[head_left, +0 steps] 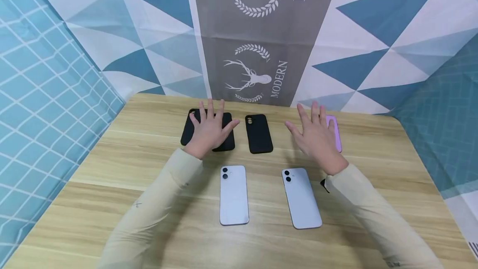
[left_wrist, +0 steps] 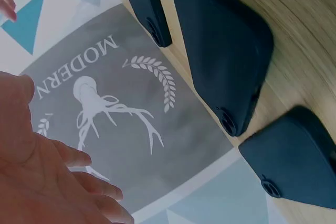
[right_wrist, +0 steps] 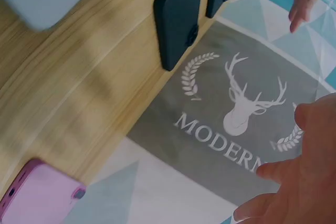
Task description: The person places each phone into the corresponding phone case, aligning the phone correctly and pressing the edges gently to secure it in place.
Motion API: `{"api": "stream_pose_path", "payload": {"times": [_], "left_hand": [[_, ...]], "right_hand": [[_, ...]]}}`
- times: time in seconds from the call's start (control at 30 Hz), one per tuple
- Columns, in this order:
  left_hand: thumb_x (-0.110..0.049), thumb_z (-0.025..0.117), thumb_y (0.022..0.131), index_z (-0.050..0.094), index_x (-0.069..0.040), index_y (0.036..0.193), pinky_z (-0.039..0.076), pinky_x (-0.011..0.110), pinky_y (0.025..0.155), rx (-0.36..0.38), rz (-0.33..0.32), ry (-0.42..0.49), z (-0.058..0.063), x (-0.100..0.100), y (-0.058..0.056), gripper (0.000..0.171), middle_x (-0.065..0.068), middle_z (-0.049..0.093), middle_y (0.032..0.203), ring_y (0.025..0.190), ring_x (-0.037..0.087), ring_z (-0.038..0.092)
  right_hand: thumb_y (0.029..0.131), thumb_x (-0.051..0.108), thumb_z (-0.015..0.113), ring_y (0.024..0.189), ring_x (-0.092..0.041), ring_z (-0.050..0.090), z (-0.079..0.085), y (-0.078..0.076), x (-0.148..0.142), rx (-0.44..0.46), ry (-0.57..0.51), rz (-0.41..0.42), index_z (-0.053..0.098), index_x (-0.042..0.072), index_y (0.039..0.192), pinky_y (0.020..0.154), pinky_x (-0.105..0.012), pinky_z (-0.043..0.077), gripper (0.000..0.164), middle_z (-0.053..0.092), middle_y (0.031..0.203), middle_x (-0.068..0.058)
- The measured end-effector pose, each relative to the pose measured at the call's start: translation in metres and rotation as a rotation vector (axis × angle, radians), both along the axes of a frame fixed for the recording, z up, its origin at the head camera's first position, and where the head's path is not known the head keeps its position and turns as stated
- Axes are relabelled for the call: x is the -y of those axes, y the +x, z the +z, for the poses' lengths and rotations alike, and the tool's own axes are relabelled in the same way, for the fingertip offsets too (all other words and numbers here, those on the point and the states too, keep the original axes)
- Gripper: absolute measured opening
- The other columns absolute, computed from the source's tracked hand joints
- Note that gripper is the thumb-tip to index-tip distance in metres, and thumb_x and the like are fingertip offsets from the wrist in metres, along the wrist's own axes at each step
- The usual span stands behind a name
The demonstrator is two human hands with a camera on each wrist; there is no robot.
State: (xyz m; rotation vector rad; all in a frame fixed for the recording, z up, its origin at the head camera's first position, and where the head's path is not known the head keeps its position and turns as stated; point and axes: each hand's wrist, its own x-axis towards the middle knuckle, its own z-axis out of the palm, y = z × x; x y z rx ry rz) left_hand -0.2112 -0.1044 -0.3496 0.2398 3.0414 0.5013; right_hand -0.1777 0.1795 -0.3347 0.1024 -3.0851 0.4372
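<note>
My left hand (head_left: 209, 132), fingers spread and holding nothing, hovers above two black phone cases, one (head_left: 186, 133) partly covered by it and another (head_left: 226, 136) beside that. A third black phone case (head_left: 259, 134) lies between the hands. My right hand (head_left: 316, 136) is also spread, with a purple phone case (head_left: 337, 136) partly hidden behind it. Closer to me lie two pale phones, backs up: one (head_left: 234, 196) nearly straight, the other (head_left: 302, 200) slightly slanted. In the wrist views, both hands appear raised clear of the cases.
Everything lies on a wood-grain table (head_left: 149, 194). Behind its far edge hangs a patterned cloth (head_left: 257, 28) with deer prints and triangles. Blue cloth also borders the left and right sides. A small black piece (head_left: 325, 185) shows by the right cuff.
</note>
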Motion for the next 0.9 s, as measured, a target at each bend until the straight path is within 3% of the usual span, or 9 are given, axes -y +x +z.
{"api": "stream_pose_path", "payload": {"times": [0.53, 0.9], "left_hand": [[-0.07, 0.027, 0.09, -0.004, -0.019, 0.151, -0.003, 0.073, 0.107, 0.005, 0.049, 0.003, -0.007, 0.022, -0.009, 0.085, 0.019, -0.012, 0.155, 0.14, 0.041, -0.019], [-0.071, 0.023, 0.089, 0.002, -0.011, 0.151, 0.0, 0.075, 0.106, 0.032, 0.121, 0.016, -0.019, 0.049, -0.012, 0.089, 0.025, -0.008, 0.154, 0.139, 0.047, -0.014]], "right_hand": [[0.092, 0.068, 0.019, 0.14, -0.05, -0.001, -0.004, 0.0, -0.053, -0.006, 0.012, -0.058, 0.013, 0.016, 0.151, 0.107, -0.072, 0.008, 0.079, -0.003, 0.152, -0.03], [0.094, 0.063, 0.023, 0.138, -0.053, 0.003, -0.015, -0.007, -0.07, 0.021, 0.025, -0.083, 0.013, 0.012, 0.151, 0.106, -0.073, 0.012, 0.077, 0.0, 0.15, -0.034]]}}
